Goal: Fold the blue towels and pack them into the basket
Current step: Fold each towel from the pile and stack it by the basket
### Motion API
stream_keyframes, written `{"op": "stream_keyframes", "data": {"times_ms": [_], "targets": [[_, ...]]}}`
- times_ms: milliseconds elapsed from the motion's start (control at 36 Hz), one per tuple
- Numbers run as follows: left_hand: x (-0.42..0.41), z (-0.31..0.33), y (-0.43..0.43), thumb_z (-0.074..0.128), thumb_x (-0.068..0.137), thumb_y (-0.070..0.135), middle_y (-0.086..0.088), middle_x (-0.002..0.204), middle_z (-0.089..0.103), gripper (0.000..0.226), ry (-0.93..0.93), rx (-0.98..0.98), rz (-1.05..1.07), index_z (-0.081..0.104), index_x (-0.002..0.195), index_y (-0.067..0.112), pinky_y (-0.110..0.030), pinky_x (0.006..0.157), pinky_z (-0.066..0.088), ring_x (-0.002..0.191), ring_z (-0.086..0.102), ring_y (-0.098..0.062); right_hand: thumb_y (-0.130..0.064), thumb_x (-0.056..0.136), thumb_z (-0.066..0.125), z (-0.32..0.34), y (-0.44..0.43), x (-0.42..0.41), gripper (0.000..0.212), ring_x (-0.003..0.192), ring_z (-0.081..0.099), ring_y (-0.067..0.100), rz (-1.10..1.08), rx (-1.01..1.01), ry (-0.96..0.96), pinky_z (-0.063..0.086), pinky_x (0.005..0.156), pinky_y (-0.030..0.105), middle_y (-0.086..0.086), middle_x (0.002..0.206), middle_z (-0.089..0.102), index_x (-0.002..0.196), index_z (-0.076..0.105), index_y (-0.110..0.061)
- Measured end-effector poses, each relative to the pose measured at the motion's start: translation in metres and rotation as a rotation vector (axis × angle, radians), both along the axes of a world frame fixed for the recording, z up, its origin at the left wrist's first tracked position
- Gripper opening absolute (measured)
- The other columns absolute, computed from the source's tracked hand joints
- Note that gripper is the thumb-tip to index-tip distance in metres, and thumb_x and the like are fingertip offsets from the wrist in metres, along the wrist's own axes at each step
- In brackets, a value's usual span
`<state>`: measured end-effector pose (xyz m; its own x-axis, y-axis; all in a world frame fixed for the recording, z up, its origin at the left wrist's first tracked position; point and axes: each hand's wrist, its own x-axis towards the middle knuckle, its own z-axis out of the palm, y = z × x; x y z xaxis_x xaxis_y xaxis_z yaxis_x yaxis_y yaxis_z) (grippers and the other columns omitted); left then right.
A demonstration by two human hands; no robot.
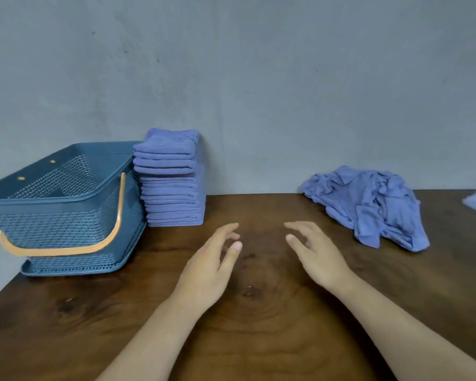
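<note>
Head view shows a dark brown wooden table (pixel 259 339) standing against a plain grey wall (pixel 259 78). At the far left corner sits the blue mesh basket (pixel 66 215), its orange handle (pixel 113 232) folded down over the front; inside, only its mesh walls are visible. A tall stack of folded blue towels (pixel 172 188) stands just beside it, touching the wall. A heap of unfolded blue towels (pixel 368 204) lies at the far right. Over the bare middle of the table, the left hand (pixel 209 270) and right hand (pixel 319 259) are apart, fingers relaxed, holding nothing.
</note>
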<state>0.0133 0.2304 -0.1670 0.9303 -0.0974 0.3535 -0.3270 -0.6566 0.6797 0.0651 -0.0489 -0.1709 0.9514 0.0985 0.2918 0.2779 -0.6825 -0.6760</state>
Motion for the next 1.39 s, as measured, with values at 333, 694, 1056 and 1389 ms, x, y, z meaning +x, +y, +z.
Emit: {"op": "stream_keyframes", "data": {"times_ms": [333,694,1056,1389], "targets": [[0.003,-0.012,-0.020,0.051,0.106,0.056,0.036,0.129,0.061,0.041,0.098,0.143,0.002,0.050,0.146,0.050,-0.029,0.106,0.049,0.123,0.058,0.009,-0.018,0.093,0.069,-0.003,-0.126,0.020,0.040,0.134,0.047,0.029,-0.439,-0.247,-0.378,0.048,0.104,0.056,0.000,0.143,0.058,0.132,0.069,-0.021],[0.030,-0.016,-0.103,0.050,0.105,0.051,0.028,0.134,0.057,0.051,0.029,0.446,0.183,0.039,0.154,0.042,-0.033,0.106,0.039,0.130,0.047,-0.002,-0.022,0.093,0.062,0.008,-0.143,0.099,0.052,0.145,0.043,0.030,-0.591,-0.374,-0.490,0.032,0.118,0.059,0.006,0.157,0.048,0.145,0.057,-0.018],[0.036,-0.023,-0.089,0.055,0.103,0.052,0.040,0.122,0.054,0.051,0.081,0.315,0.172,0.034,0.150,0.051,-0.030,0.114,0.032,0.124,0.043,0.012,-0.038,0.107,0.050,0.026,-0.146,0.148,0.042,0.106,0.059,0.037,-0.666,-0.610,-0.313,0.038,0.097,0.051,0.014,0.122,0.062,0.143,0.059,-0.018],[0.034,-0.018,-0.083,0.057,0.103,0.048,0.035,0.124,0.061,0.045,0.085,0.058,0.139,0.043,0.145,0.050,-0.031,0.112,0.040,0.125,0.050,0.014,-0.035,0.101,0.047,0.069,-0.094,0.102,0.032,0.096,0.061,0.030,-0.471,-0.191,-0.593,0.039,0.082,0.044,0.000,0.108,0.065,0.122,0.072,-0.031]]}}
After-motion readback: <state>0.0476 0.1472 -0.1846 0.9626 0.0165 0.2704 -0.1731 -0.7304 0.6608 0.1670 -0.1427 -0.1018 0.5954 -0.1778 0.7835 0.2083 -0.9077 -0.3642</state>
